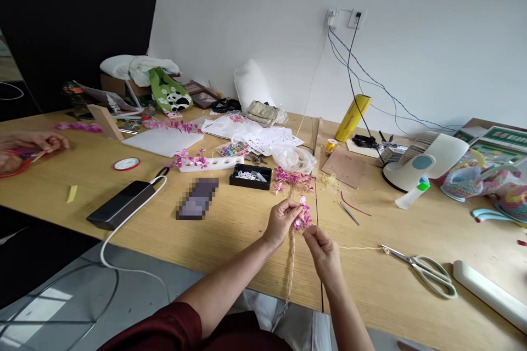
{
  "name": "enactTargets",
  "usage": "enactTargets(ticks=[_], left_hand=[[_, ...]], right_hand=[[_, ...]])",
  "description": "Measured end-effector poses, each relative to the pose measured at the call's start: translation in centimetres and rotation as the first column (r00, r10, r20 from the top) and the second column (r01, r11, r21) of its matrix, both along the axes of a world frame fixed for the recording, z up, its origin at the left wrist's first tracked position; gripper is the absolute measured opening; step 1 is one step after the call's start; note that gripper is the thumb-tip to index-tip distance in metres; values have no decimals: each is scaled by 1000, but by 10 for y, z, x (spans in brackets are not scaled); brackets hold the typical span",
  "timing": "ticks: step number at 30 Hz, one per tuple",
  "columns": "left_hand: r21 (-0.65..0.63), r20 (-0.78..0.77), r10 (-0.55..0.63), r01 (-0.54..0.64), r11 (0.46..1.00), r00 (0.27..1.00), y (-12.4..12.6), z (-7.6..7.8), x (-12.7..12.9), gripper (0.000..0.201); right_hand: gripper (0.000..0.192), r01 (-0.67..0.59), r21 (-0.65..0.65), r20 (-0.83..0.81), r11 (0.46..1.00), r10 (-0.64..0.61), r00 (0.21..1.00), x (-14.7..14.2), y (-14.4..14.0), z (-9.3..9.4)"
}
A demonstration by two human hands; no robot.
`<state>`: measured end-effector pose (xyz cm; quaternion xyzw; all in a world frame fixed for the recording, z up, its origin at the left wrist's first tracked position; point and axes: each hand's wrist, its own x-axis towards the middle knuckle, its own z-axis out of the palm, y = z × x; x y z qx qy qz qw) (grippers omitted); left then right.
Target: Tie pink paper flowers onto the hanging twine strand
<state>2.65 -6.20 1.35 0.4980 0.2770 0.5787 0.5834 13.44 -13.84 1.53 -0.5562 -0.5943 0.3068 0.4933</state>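
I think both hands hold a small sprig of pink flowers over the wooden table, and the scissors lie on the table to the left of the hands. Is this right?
Not quite. In the head view the scissors lie to the right of the hands, not to the left. The rest is correct: the left hand and the right hand hold the sprig of pink flowers over the wooden table.

Matt wooden table (230, 241) – scissors (426, 271) with shiny metal blades, smooth plastic handles – glossy black power bank (121, 204)

Both bare forearms reached forward, converging. Left hand (281, 220) was raised, fingers pinched together at the tips. Right hand (324, 252) sat just below it, fingers curled, thumb pressing in.
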Motion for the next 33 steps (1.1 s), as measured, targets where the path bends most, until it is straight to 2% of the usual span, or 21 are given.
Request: enactTargets(ticks=[3,7,11,15,17,18,19,21,23,25,26,27,29,30,31,33], left_hand=[[24,-12,40,-39,999,999,-1,-2,2,18],[8,-21,43,-43,999,999,1,-4,-1,17],[-73,87,-166,173,982,982,3,-5,-17,17],[-157,206,-376,410,898,903,2,-8,-37,14],[-165,236,-436,478,863,869,2,-10,-45,15],[-167,247,-455,500,850,856,1,-12,-48,17],[-171,255,-471,519,838,845,1,-13,-50,18],[-172,271,-495,547,819,826,1,-15,-52,20],[-155,294,-519,576,803,803,1,-16,-53,19],[-133,314,-556,616,777,770,2,-14,-52,18],[-126,320,-578,638,759,751,2,-13,-51,18],[-120,322,-601,662,740,731,4,-12,-49,18],[-107,317,-647,704,702,694,8,-10,-45,18],[-102,314,-666,721,685,677,10,-10,-42,18],[-99,315,-680,735,671,662,13,-11,-38,18],[-107,333,-687,750,653,646,19,-17,-32,18]], right_hand=[[24,43,-3,69,999,-43,997,-10,-2,5],[25,63,-24,59,998,-61,996,-8,-1,2],[26,65,-91,-41,994,-69,997,-3,-9,-10],[30,-29,-312,-134,950,-14,991,12,-33,-17],[29,-33,-401,-97,915,-6,995,30,-45,-18],[28,18,-409,-33,912,-35,999,43,-50,-17],[28,105,-390,63,915,-87,994,56,-53,-15],[27,297,-242,287,924,-224,931,82,-56,-7],[23,474,-27,485,880,-404,776,99,-51,4],[21,524,134,578,841,-496,648,103,-37,15],[21,503,155,595,850,-487,640,100,-28,19],[21,453,134,600,881,-437,671,96,-17,20],[20,309,-16,583,951,-242,775,82,8,17],[19,231,-111,575,967,-127,809,75,21,13],[18,181,-187,562,966,-46,826,69,33,7],[18,137,-264,533,955,26,846,59,53,-8]])
